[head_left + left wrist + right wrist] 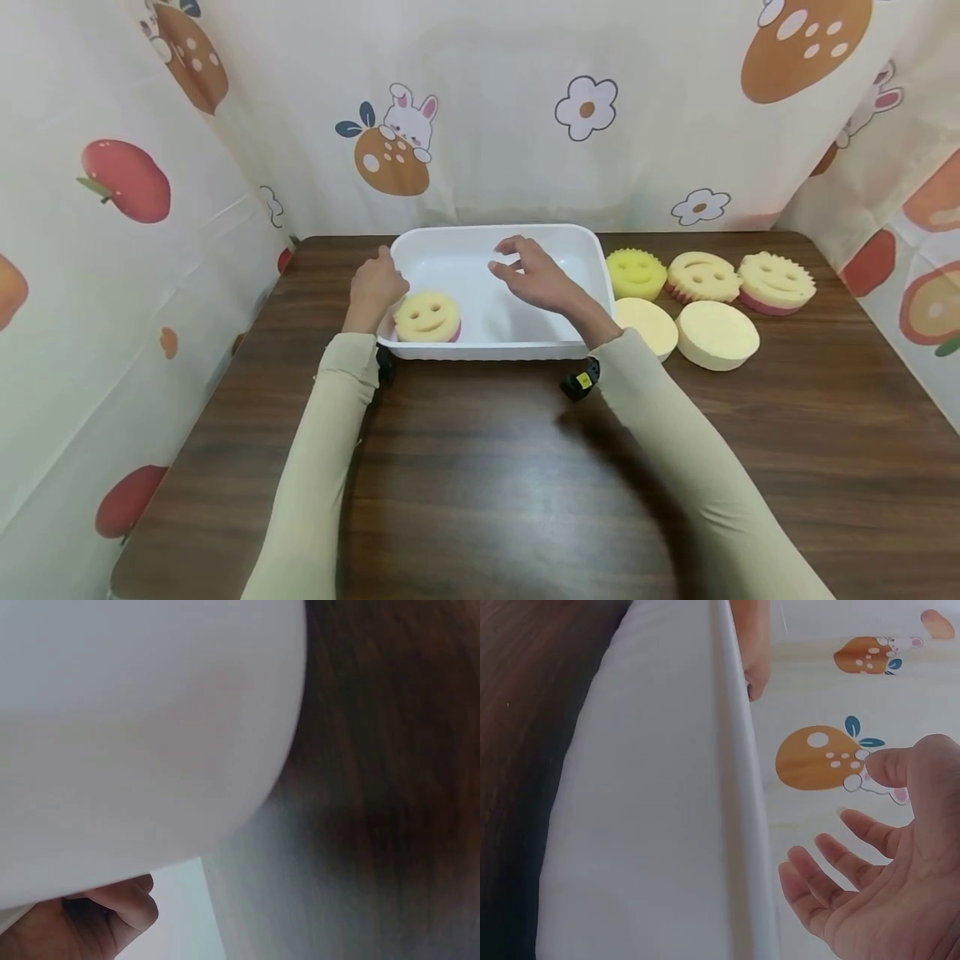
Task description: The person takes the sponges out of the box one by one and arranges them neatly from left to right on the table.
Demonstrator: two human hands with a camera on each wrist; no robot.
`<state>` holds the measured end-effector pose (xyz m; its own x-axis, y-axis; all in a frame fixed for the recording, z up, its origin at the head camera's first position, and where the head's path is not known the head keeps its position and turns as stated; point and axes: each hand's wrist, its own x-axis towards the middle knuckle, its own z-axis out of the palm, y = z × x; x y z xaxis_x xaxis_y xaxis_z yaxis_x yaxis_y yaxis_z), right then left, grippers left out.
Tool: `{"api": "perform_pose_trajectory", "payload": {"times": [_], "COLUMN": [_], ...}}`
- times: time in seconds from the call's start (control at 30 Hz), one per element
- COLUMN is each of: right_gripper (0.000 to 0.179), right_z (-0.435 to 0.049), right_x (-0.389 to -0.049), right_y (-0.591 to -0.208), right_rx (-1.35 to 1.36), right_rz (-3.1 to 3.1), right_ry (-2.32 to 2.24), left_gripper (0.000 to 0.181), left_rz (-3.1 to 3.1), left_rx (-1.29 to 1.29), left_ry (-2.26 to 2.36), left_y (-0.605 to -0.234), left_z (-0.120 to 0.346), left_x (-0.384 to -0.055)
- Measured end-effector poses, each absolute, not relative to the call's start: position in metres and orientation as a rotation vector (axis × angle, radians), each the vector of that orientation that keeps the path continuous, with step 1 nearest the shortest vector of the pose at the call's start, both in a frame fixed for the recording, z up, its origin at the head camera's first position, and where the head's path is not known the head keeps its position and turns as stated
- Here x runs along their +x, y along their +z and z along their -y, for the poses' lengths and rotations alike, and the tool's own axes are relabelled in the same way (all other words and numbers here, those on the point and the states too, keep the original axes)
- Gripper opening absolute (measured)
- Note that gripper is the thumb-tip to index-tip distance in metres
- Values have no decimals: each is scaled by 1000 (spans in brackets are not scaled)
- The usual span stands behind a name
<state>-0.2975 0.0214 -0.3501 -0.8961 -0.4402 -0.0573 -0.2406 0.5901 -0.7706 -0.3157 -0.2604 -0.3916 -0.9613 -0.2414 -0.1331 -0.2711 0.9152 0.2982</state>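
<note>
A white rectangular tray stands at the back of the table. My left hand is at its left rim, fingers curled; the rim appears to be in its grip, though the fingertips are hidden. In the left wrist view the tray's wall covers most of that hand. One round smiley-face sponge, cream on top and pink below, sits in the tray's front left corner. Above the tray's right half hovers my right hand, its fingers spread and loosely bent with nothing between them, as the right wrist view shows too.
Right of the tray lie a yellow smiley sponge, two cream-and-pink smiley sponges and two plain cream round sponges. A printed curtain closes off the back and both sides of the brown wooden table.
</note>
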Motion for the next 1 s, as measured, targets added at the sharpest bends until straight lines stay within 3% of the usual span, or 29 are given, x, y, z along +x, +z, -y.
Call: {"api": "perform_pose_trajectory", "payload": {"times": [1.0], "right_gripper": [57], "right_z": [25], "right_x": [-283], "right_y": [-364], "right_rx": [-718], "right_rz": [-2509], "right_ry": [-1053], "left_gripper": [69], "left_rz": [-2967], "left_rx": [-390], "left_ry": [488], "left_y": [-392], "left_z": [261], "left_x": [-318]}}
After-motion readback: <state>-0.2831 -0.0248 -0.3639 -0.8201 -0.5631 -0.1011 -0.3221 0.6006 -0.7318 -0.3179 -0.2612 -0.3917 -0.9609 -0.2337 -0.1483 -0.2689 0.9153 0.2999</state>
